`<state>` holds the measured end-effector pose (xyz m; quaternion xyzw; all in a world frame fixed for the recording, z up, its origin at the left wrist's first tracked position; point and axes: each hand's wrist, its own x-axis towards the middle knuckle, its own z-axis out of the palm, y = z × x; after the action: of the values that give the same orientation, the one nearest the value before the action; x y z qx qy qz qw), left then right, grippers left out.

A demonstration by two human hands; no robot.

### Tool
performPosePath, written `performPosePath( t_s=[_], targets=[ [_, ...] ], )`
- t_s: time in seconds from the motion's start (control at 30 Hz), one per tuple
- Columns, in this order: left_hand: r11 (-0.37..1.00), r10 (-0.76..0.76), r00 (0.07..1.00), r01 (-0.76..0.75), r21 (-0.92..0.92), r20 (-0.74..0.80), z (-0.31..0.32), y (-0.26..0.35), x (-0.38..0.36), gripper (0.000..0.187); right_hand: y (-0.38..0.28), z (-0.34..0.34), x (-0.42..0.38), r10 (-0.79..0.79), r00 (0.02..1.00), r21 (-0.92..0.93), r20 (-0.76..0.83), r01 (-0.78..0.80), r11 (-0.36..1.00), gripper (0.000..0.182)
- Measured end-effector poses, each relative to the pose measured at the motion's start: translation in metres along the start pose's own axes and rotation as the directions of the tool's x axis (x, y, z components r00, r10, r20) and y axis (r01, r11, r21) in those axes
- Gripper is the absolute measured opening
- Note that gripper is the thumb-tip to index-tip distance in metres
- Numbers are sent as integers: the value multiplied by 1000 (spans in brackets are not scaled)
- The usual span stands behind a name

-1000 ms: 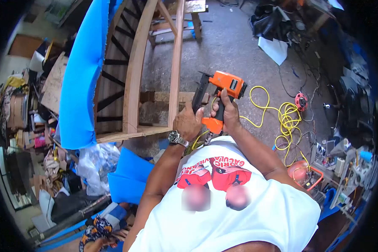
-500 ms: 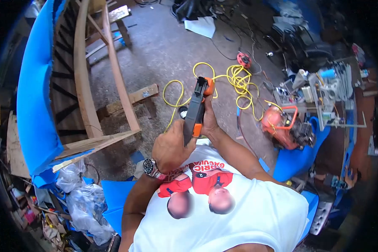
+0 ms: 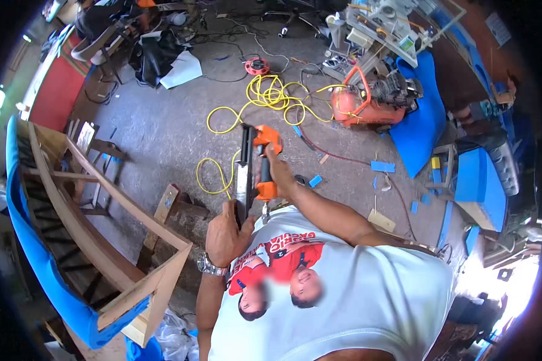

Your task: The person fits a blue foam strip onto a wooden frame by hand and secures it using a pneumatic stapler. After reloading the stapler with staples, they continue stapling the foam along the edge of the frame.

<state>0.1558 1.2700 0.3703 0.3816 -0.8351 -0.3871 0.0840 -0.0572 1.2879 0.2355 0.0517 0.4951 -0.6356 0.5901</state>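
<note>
An orange and black pneumatic staple gun [image 3: 265, 157] is held in front of my chest, its magazine lengthwise to me. My right hand [image 3: 278, 174] is wrapped round its black and orange handle. My left hand [image 3: 226, 234], below a wristwatch [image 3: 209, 263], is closed on the near end of the long magazine [image 3: 242, 186]. A silvery section shows along the magazine between the dark front part and my left fingers. A metal air fitting [image 3: 265, 212] sticks out at the handle's base, close to my shirt.
To the left stands a wooden seat frame [image 3: 126, 198] with blue foam [image 3: 39, 259] along its side. A yellow hose [image 3: 271, 90] lies coiled on the floor near a red air compressor [image 3: 367, 105]. Blue foam scraps [image 3: 382, 166] lie at right; wooden trestles [image 3: 162, 219] stand beside the frame.
My view has swung, shifting the compressor and hose left and up. The staple gun has turned so its handle shows, and a silvery length of magazine is now exposed by my left hand.
</note>
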Motion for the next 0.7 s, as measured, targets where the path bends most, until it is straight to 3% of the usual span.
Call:
performPosePath(
  t_s=[0.1,0.17,0.23,0.37,0.57,0.7],
  targets=[
    [998,24,997,-19,-68,78,32,19,51,42,-50,-59,21,2,999,110,-37,2,994,57],
    [958,3,983,51,-284,185,48,30,96,38,-77,-100,31,-62,995,170,-80,74,983,53],
    [752,-22,963,194,-630,270,87,16,142,44,-110,-134,34,-192,975,143,-110,207,968,52],
    [673,-80,873,404,-619,482,123,31,222,54,-177,-167,39,-363,918,173,-161,388,905,37],
    [736,-134,794,481,-476,594,160,72,304,63,-232,-213,51,-427,886,125,-182,451,884,35],
    [929,-44,872,215,-300,488,197,79,353,65,-246,-213,70,-411,890,175,-198,444,879,35]
  ],
)
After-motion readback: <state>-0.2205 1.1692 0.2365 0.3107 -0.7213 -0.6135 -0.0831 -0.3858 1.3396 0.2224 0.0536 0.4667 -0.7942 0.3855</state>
